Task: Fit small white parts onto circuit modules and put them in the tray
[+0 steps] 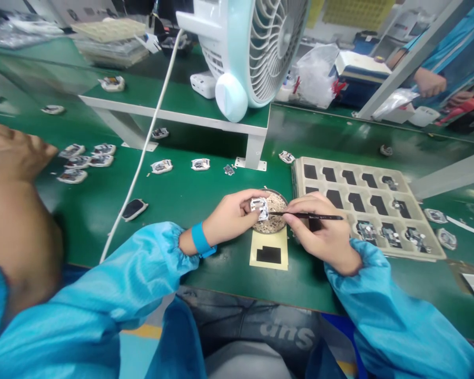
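Between thumb and fingers, my left hand (234, 211) grips a small white watch-like housing (259, 208), tilted toward me. A dark, slender pair of tweezers (316, 216) lies in the pinch of my right hand (324, 229), its tip at the housing's right side. Both hands are over a round, speckled dish (274, 225). Just below the dish is a yellow sheet (268, 265) carrying a black cut-out piece (269, 255). What the tweezer tip touches inside the housing is too small to make out.
A beige compartment tray (403, 250) with black pieces and small circuit parts stands to the right. Several white housings (161, 166) are scattered at the back left. A fan (256, 52) sits on a raised shelf, its white cable (142, 152) crossing the table. Another person's arm (19, 221) rests at far left.
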A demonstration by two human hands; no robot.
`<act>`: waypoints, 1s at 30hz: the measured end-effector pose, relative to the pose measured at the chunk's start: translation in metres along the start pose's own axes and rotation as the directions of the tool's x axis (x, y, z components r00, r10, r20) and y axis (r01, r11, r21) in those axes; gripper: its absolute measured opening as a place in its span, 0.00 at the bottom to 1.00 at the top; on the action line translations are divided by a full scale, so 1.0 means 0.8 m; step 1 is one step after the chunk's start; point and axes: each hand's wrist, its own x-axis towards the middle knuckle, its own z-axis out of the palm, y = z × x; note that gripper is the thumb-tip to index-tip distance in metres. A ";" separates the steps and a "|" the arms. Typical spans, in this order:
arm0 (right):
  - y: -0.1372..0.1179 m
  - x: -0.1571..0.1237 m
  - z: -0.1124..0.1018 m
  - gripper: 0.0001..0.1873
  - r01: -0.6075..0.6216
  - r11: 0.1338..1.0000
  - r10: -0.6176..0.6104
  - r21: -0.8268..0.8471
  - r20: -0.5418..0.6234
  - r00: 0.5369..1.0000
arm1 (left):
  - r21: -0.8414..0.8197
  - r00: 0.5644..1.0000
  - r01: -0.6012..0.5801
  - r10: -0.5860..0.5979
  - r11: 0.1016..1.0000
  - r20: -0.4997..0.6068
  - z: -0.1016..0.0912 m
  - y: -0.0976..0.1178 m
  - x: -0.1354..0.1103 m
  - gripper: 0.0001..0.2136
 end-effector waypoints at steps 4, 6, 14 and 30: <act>0.005 0.000 -0.002 0.04 -0.147 0.976 0.147 0.163 0.014 0.989 | 0.084 1.000 -0.022 0.023 0.996 -0.012 -0.004 0.000 0.000 0.18; 0.009 0.001 -0.006 0.02 -0.231 0.937 0.224 0.262 0.059 0.973 | 0.098 0.998 -0.054 0.056 0.994 -0.022 -0.006 0.003 0.001 0.16; 0.014 0.010 -0.022 0.06 -0.371 0.867 0.315 0.333 0.212 0.925 | 0.083 0.995 -0.101 0.102 0.991 -0.002 -0.010 0.006 0.004 0.16; 0.028 0.002 -0.132 0.25 -0.417 0.899 0.427 0.133 -0.480 0.767 | 0.124 0.977 0.190 -0.174 0.974 -0.123 -0.030 0.011 0.016 0.29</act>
